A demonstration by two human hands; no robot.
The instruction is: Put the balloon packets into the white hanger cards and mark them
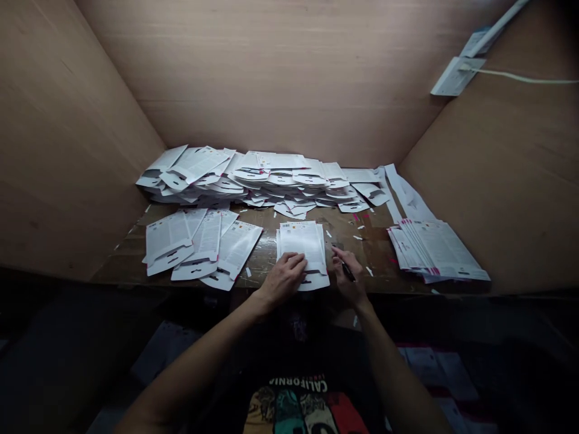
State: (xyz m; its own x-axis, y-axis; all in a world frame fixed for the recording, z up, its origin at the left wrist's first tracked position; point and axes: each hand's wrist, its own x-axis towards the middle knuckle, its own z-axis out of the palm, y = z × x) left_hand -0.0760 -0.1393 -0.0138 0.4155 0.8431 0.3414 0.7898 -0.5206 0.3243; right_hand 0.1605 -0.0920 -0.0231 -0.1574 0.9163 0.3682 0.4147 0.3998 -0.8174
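Note:
A small stack of flat white printed card packets (302, 238) lies in front of me at the table's near edge, with hang-hole flaps toward me. My left hand (284, 278) rests on the top packet, its fingers lying across the lower left part. Just right of the stack, my right hand (349, 280) is closed around a slim black pen-like tool (347, 271). The tool's exact kind is hard to make out, and its tip is apart from the packets.
Overlapping packets (205, 241) lie at left. A long heap of packets (280, 181) runs along the back wall. Fanned packets (441, 250) are at right, beside white strips (409, 196). Paper scraps dot the table (375, 235). Wooden panels enclose it; a power strip (456, 75) hangs upper right.

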